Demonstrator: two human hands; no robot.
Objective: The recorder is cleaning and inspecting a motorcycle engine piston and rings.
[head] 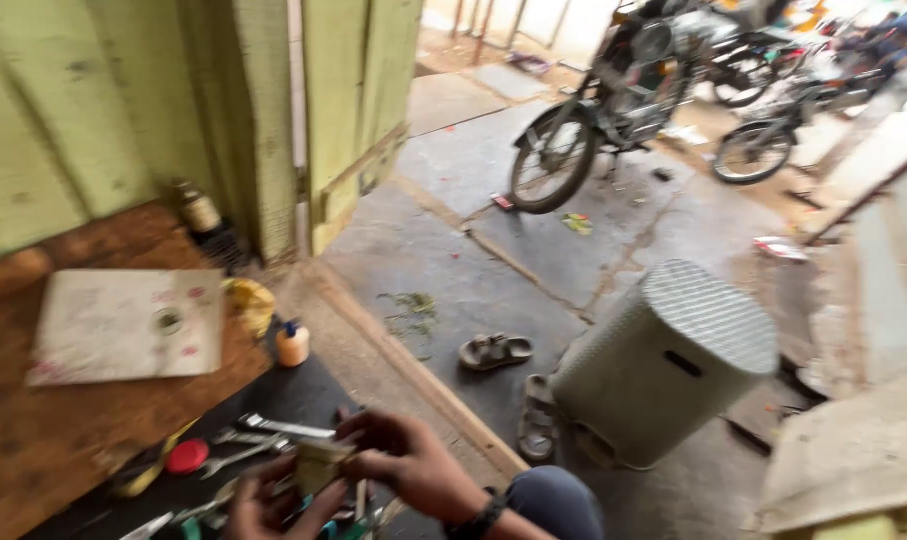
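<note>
Down at the bottom of the view, both hands are bunched around a small olive-green boxy metal part (319,466). The right hand (404,460) has its grip closed on the right side of that part, fingers curled over the top edge. The left hand (264,505) cups it from below and the left, grip closed on it too, though motion blur hides exactly how the fingers sit. There's a dark band on the right wrist.

Using that green part as the landmark: it's held just above a black mat (274,400) lying on the brown wooden counter (34,450). Just to its upper left, on the mat, sit a few shiny steel wrenches (274,430), and further left a round red cap (187,456). Up and slightly left of the part stands a small orange squeeze bottle with a blue tip (293,344), with a crumpled yellow cloth (251,303) just beyond it. Well off to the upper left, a pale printed cardboard sheet (129,325) lies flat on the counter.

To the right of the part, on the grey concrete floor, a grey-green ribbed plastic bin (664,365) stands tilted, with brown sandals (495,350) between it and the counter edge. Far off in the upper right, a dark motorcycle (599,110) is parked.
</note>
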